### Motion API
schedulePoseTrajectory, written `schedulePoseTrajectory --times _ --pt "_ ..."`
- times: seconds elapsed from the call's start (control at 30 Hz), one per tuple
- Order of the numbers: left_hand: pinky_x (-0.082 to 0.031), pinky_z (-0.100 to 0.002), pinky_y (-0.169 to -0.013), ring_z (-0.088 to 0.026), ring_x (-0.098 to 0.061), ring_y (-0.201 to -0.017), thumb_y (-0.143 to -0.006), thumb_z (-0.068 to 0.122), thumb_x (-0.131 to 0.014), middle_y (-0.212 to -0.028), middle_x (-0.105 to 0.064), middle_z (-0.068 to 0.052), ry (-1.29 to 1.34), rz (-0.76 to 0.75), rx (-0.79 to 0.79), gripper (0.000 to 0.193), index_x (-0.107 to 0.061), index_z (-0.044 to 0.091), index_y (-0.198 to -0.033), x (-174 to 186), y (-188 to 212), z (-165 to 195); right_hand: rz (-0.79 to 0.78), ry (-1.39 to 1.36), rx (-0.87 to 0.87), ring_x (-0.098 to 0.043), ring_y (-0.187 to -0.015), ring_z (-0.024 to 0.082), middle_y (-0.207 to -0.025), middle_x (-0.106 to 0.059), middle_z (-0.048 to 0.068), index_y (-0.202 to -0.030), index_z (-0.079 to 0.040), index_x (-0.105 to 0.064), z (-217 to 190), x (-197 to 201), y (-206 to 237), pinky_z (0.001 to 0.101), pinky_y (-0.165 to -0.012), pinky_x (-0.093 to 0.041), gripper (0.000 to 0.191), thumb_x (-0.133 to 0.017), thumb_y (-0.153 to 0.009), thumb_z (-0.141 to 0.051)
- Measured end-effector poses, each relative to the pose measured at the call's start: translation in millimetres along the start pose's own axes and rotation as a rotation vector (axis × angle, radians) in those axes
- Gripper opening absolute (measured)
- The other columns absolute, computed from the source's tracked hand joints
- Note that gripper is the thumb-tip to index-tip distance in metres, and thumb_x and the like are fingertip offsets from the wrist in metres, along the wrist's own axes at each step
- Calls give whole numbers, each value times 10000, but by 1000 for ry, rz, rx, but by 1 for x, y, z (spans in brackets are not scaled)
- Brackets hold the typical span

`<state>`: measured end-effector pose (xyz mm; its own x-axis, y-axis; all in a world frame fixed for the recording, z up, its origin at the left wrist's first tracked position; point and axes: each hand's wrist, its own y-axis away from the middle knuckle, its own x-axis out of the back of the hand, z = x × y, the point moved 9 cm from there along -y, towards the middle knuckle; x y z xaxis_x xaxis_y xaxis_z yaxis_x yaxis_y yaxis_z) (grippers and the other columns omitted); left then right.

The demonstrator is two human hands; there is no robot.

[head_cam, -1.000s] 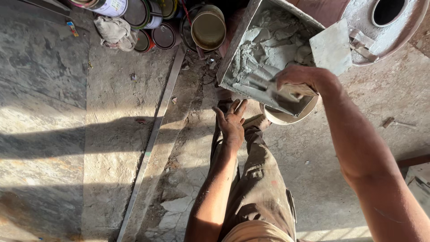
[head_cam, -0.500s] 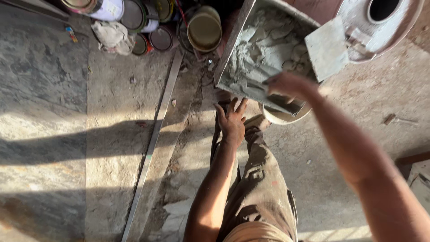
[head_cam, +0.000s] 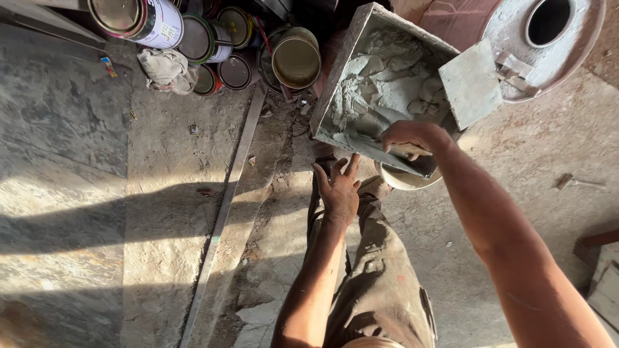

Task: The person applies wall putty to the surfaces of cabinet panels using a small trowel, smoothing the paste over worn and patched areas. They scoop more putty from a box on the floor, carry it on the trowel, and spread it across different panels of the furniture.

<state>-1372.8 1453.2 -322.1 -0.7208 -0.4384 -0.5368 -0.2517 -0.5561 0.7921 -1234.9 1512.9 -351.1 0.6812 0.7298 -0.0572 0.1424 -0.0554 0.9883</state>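
On the concrete floor (head_cam: pixel 77 212), paint tins (head_cam: pixel 135 19) and a rag (head_cam: pixel 169 69) crowd the far edge, and a metal strip (head_cam: pixel 225 206) runs toward the person. The left hand (head_cam: pixel 338 190) rests spread and empty on the knee. The right hand (head_cam: pixel 409 138) grips a trowel (head_cam: pixel 387 151) at the near edge of the mortar box (head_cam: pixel 342 71), which is propped on a white bucket (head_cam: pixel 403 180). Pressing hard on that edge could tip the tilted box and spill the mortar (head_cam: pixel 387 84).

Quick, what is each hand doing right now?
Left hand: open, fingers spread, resting on the knee, holding nothing.
Right hand: closed on a tool handle in the box of grey mortar.
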Motion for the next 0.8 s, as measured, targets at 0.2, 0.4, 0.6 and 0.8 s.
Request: schedulePoseTrajectory --times 0.2,0.4,0.6,0.8 --pt "98 -572 -1201 -282 -77 -1593 -877 877 -144 -1659 -401 -103 47 7 49 965 -377 85 -1376 -10 4 7 -300 -85 -108 -419 -1462 367 -1644 -384 124 -1497 -173 -501 5 -7 1 582 -1112 -443 721 -693 -805 -240" --pt "-20 -558 -1245 -320 -256 -1549 -931 782 -152 -1615 -451 -150 -16 41 -2 841 -190 223 -1559 -20 31 36 -269 -171 -66 -537 -1307 369 -1544 -463 87 -1401 -197 -589 28 7 52 542 -923 -542 690 -690 -719 -195" --pt "-240 -584 -1114 -400 -478 -1384 -912 806 -95 -1506 -519 -210 -68 139 -106 961 -187 171 -1628 47 74 68 -284 -817 458 -641 -1083 340 -1364 -589 138 -1357 -130 -647 107 -48 97 488 -731 -613 655 -705 -708 -185" --pt "-263 -557 -1116 -391 -488 -1376 -926 735 -172 -1488 -535 -210 -157 268 -345 890 -254 140 -1582 141 157 49 -167 -1601 891 -732 -930 394 -1121 -715 250 -1281 53 -589 288 -159 109 475 -796 -645 662 -598 -672 -207"
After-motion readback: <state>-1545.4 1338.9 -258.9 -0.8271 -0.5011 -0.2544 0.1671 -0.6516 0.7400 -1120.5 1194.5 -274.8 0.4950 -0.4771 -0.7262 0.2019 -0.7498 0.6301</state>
